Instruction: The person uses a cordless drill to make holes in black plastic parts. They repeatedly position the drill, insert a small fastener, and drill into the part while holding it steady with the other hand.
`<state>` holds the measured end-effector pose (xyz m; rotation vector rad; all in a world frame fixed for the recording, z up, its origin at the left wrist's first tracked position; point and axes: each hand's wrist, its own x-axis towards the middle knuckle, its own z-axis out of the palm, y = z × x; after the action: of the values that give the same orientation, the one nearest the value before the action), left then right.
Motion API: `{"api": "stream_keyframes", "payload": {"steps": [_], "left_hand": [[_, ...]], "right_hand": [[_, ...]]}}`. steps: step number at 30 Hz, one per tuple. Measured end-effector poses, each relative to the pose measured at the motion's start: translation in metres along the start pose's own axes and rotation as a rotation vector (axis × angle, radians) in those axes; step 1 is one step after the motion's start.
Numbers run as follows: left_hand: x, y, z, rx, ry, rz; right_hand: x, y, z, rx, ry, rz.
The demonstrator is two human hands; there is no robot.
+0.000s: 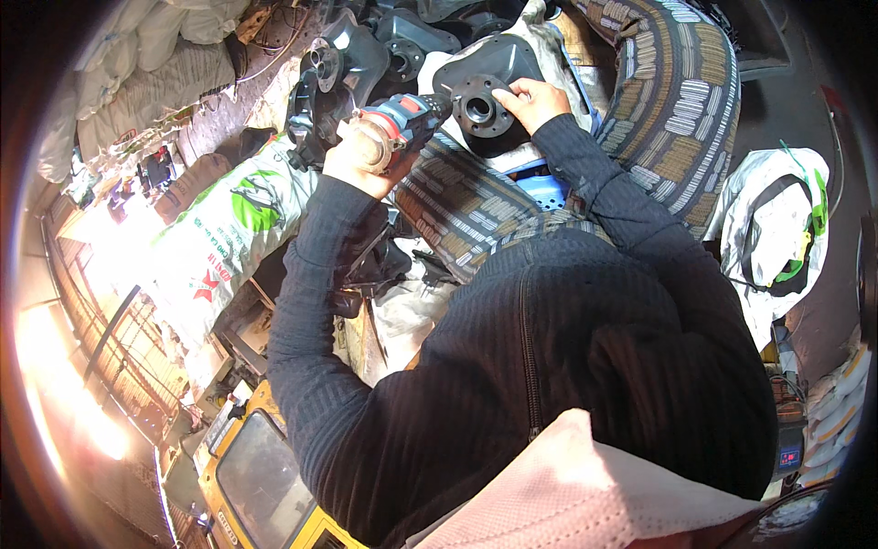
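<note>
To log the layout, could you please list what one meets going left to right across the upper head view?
White sacks → left hand → cordless drill → black flanged part → right hand → patterned seat cushion.

Left hand (358, 157) grips a power drill (409, 116) (blue-red); right hand (535, 101) steadies a black flanged part (482, 102).

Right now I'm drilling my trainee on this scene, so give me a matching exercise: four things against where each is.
Things:
1. drill
2. flange part
3. printed sack
4. yellow machine

Places:
A. under the right hand
B. bottom left of the view
C. in the left hand
D. left of the left sleeve

Pairs: 1-C, 2-A, 3-D, 4-B
</note>
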<state>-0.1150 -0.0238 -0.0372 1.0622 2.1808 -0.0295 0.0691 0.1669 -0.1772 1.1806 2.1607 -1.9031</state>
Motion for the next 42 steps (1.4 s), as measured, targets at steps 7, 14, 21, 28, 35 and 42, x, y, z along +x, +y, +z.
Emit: {"api": "stream_keyframes", "payload": {"steps": [7,14,21,28,35,42], "left_hand": [[0.003,0.018,-0.028,0.294,-0.002,0.184],[-0.006,0.057,-0.056,0.207,0.048,0.282],[-0.001,0.057,-0.059,0.161,-0.025,0.079],[0.000,0.049,-0.045,0.182,-0.002,0.160],[-0.001,0.059,-0.049,0.105,-0.018,0.133],[0.006,0.077,-0.068,0.328,-0.198,0.137]], "right_hand": [[-0.002,-0.001,0.001,0.029,0.025,-0.037],[-0.007,-0.003,0.001,0.093,0.018,-0.033],[-0.003,-0.001,-0.002,0.054,-0.054,0.014],[-0.002,-0.001,-0.001,0.041,-0.036,-0.033],[0.005,0.001,0.003,0.075,0.029,-0.086],[0.006,-0.003,-0.001,0.051,0.018,-0.085]]}}
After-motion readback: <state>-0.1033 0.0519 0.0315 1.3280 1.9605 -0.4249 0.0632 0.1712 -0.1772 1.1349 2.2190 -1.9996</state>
